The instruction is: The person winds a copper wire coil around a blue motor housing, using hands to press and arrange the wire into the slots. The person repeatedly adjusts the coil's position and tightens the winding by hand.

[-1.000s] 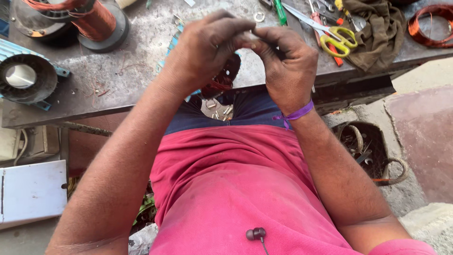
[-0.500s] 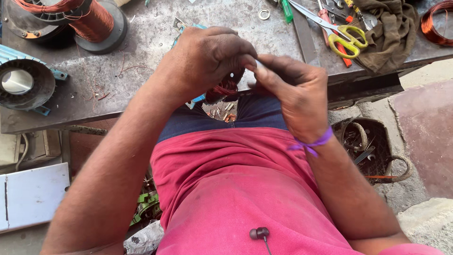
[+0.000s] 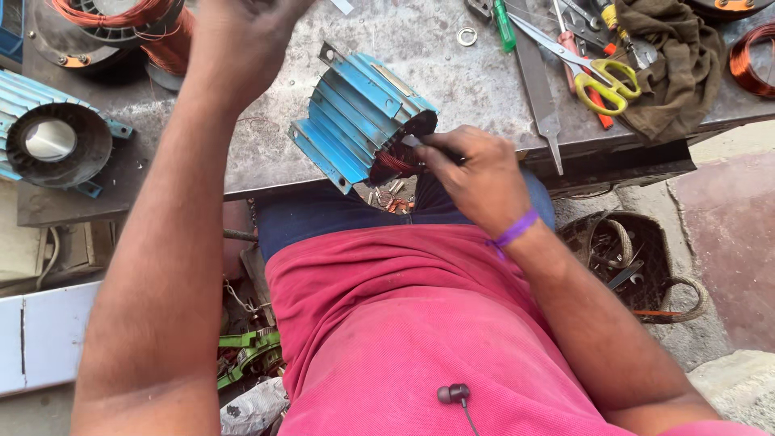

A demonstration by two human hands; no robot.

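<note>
A blue finned motor housing (image 3: 355, 113) lies on its side at the near edge of the grey metal table (image 3: 452, 73), its open end with reddish copper windings (image 3: 391, 164) facing me. My right hand (image 3: 472, 173), with a purple band at the wrist, is at that open end, fingers pinched on a thin pale strip (image 3: 410, 141) at the windings. My left hand (image 3: 242, 36) is raised over the far left of the table, away from the housing. Its fingers are cut off by the frame's top edge.
Yellow-handled scissors (image 3: 605, 85), a flat file (image 3: 537, 89), a green screwdriver (image 3: 504, 24) and a brown rag (image 3: 670, 64) lie at the right. A second blue housing (image 3: 48, 141) and a copper-wound stator (image 3: 121, 24) sit at the left. A basket of wire (image 3: 630, 258) stands on the floor.
Both hands were together over the housing. My left hand has lifted away up and to the left, uncovering the blue housing. My right hand has come down to its open end.
</note>
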